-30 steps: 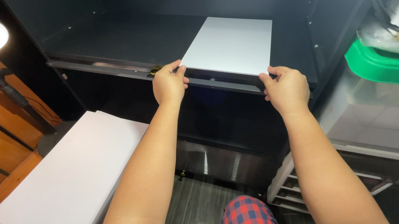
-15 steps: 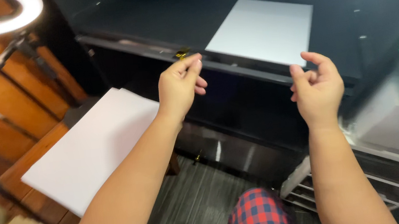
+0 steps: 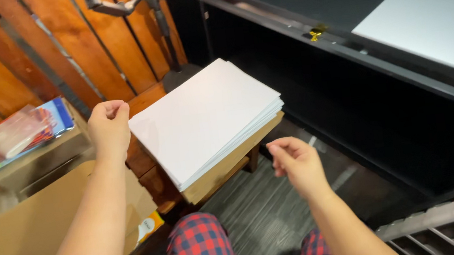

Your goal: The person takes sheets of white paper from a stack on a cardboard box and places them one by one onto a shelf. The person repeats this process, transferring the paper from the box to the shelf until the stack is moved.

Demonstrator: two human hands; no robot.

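Beside the dark cabinet: the person sat with both bare hands raised over a thick stack of white paper sheets (image 3: pixel 203 119).
Left hand (image 3: pixel 108 127): hung just off the stack's left edge, fingers curled loosely inward, grip closed on nothing, apart from the sheets.
Right hand (image 3: pixel 296 162): hovered below the stack's near right corner, fingers half bent, thumb and fingertips drawn near each other, grip loose and empty; not touching the paper.
Stack: lay flat and squared, on a flat tan board (image 3: pixel 230 158) that rested on a small brown wooden bench (image 3: pixel 155 170).
Shelf: a single flat white sheet (image 3: pixel 431 21) lay on the black metal cabinet shelf (image 3: pixel 304 5), well apart from the stack, to its upper right.
Shelf rim: a small yellow clip-like piece (image 3: pixel 316 33) sat on the front edge; I could not tell what it was.
Left side: a brown cardboard box (image 3: pixel 23 236) stood under the left forearm, with clear plastic packets of coloured items (image 3: pixel 17 134) on another box behind.
Behind: red-brown wooden planks (image 3: pixel 47 45) and a grey stand arm (image 3: pixel 127 5).
Below: red-and-blue checked trouser knees (image 3: pixel 201 250) over grey striped floor (image 3: pixel 253 204).
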